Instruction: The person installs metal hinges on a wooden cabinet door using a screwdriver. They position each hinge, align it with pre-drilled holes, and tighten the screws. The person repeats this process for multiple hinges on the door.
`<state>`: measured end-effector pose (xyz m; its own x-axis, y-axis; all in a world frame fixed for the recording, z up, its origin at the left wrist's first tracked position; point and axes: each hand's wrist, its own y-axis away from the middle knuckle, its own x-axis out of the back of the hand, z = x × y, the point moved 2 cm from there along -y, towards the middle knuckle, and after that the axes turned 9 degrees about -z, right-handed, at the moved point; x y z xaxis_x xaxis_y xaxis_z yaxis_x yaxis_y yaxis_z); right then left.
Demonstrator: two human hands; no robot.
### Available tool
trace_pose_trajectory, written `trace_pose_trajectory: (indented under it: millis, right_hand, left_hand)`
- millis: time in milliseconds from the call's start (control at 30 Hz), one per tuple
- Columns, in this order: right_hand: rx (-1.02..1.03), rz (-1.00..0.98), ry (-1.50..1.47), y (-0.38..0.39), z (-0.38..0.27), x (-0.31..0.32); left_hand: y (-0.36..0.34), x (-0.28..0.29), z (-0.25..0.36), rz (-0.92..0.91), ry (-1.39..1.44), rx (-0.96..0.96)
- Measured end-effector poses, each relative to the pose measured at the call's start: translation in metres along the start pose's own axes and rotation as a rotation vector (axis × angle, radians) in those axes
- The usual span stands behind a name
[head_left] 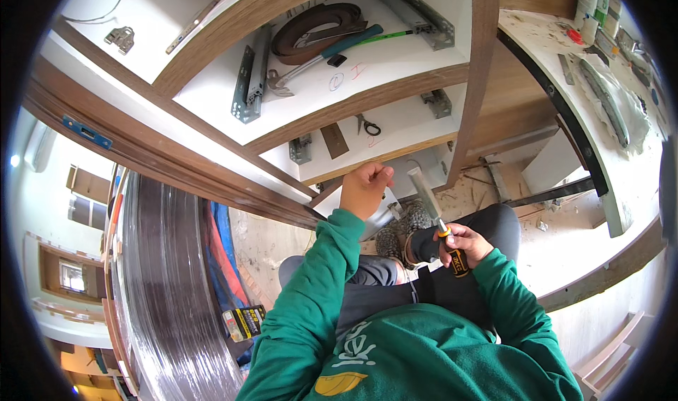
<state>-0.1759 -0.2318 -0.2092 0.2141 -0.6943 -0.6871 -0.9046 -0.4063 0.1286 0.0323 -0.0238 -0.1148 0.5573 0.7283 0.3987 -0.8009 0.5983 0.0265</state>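
My right hand (474,243) is closed round the black and yellow handle of a screwdriver (459,262), held over my thigh with its tip pointing up and away from me. In front of the cabinet's lowest visible shelf edge (395,162), my left hand (365,189) is raised with its fingers curled in. Whatever those fingers may hold is hidden. A pale flat strip (424,191) stands tilted just beyond the screwdriver's tip. On the shelf above my left hand lie scissors (368,125) and a brown flat piece (334,141).
The upper shelf holds a claw hammer (311,63), a coil of brown edging (296,37) and metal drawer slides (247,83). To the right curves a white worktop (551,55) with tools. Film-wrapped dark panels (166,274) stand on the left. Debris litters the floor (470,193).
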Motion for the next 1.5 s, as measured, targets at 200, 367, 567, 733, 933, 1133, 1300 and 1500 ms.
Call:
trace_pose_trajectory:
  millis: [200, 367, 567, 733, 933, 1133, 1300, 1500]
  right_hand:
    - [0.06, 0.079, -0.077, -0.008, 0.001, 0.003]
    - [0.051, 0.174, -0.088, -0.008, 0.002, 0.005]
    - [0.02, 0.183, -0.098, -0.007, 0.001, 0.005]
    - [0.038, 0.176, -0.11, -0.007, 0.001, 0.005]
    - [0.052, 0.218, -0.106, -0.007, 0.0, 0.005]
    - [0.039, 0.213, -0.094, -0.007, 0.0, 0.005]
    - [0.031, 0.187, -0.095, -0.007, 0.0, 0.005]
    - [0.025, 0.196, -0.09, -0.007, 0.0, 0.006]
  left_hand:
    - [0.03, -0.006, 0.041, 0.144, -0.766, -0.622]
    - [0.044, -0.013, 0.07, 0.17, -0.766, -0.735]
    - [0.051, -0.024, 0.089, 0.161, -0.8, -0.837]
    - [0.052, -0.024, 0.091, 0.156, -0.806, -0.889]
    - [0.062, -0.019, 0.093, 0.189, -0.884, -0.988]
    - [0.066, -0.018, 0.097, 0.214, -0.88, -1.007]
    - [0.068, -0.02, 0.099, 0.199, -0.877, -0.991]
    - [0.075, -0.014, 0.1, 0.07, -0.84, -0.939]
